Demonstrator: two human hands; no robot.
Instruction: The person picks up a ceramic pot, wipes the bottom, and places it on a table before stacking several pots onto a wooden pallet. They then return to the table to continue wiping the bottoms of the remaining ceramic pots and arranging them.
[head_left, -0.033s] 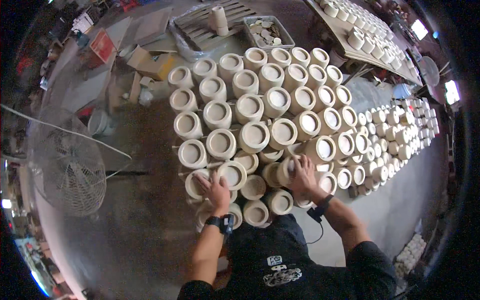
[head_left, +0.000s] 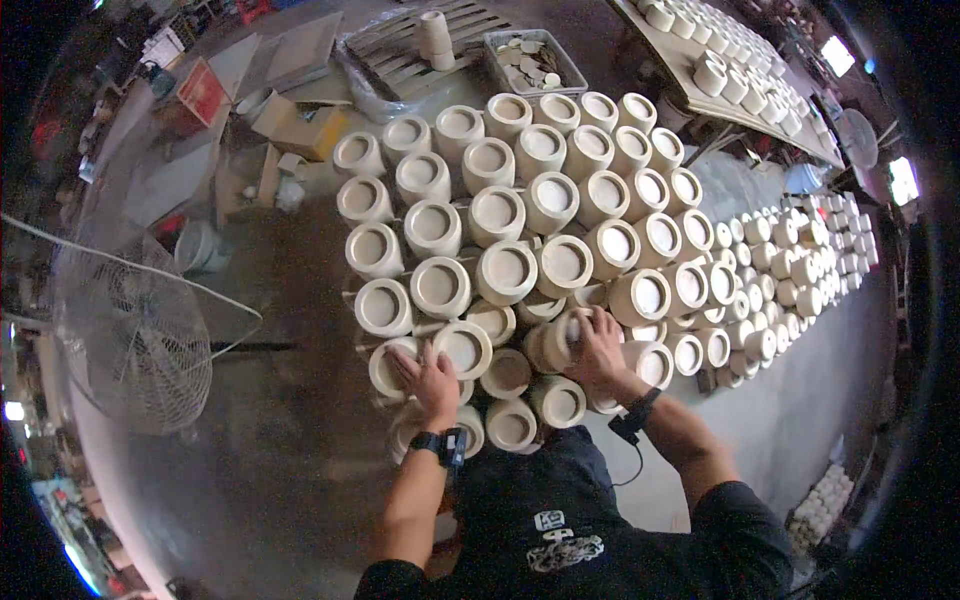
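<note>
Several tiers of cream, unglazed clay pots (head_left: 507,272) stand in close rows in front of me, round recessed ends facing up. My right hand (head_left: 602,358) curls round the upper side of one pot (head_left: 562,342) in the near part of the stack. That pot leans a little to the left, close beside another pot. On the near left, my left hand (head_left: 430,382) lies with fingers spread between two pots, touching the left pot (head_left: 390,370) and the upper pot (head_left: 463,350). Its fingers are apart and grip nothing.
At left stands a wire-cage fan (head_left: 135,340) with a pale cable (head_left: 130,265) across it. A grey bin of discs (head_left: 535,90), a wooden pallet (head_left: 390,70) and a cardboard box (head_left: 310,130) lie beyond the stack. More pots (head_left: 770,260) fill the right, and a table (head_left: 700,85) holds others.
My right hand and the pot in it have shifted slightly left, closer to the neighbouring pot. My left hand stays in place.
</note>
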